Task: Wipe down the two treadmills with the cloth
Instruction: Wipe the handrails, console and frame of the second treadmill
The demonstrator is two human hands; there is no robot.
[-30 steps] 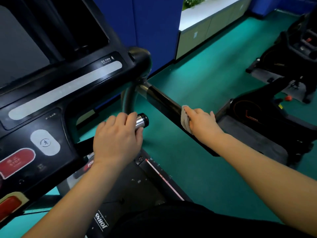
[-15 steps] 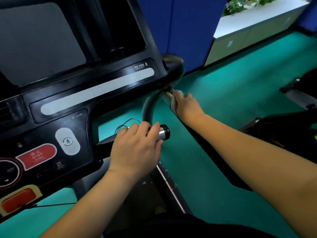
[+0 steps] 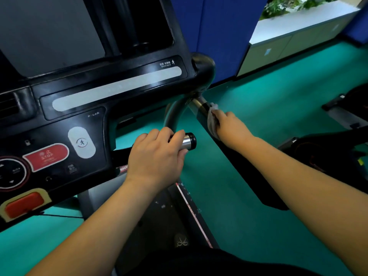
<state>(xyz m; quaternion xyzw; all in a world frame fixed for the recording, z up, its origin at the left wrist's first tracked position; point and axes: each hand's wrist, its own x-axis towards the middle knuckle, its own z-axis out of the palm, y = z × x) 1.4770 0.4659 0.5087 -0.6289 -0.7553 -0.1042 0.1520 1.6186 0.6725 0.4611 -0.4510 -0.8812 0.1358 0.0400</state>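
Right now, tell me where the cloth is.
In the head view, the cloth is right of centre, held by the right hand against the black side rail just below the console.

- Console (image 3: 59,124) fills the left. Screen (image 3: 49,32) on its far part, stop button (image 3: 46,156) near left.
- Grip (image 3: 188,141) juts right from under the console. Left hand (image 3: 157,158) wrapped over it.
- Rail (image 3: 245,176) runs from the console's right corner to near right.
- Right hand (image 3: 231,128) on the rail's far end, cloth (image 3: 212,122) between hand and rail.
- Deck (image 3: 169,216) low, between the arms.
- Second machine (image 3: 328,152) right of the rail, apart.
- Partition (image 3: 219,36) behind the console, cabinet (image 3: 288,46) to its right, far.
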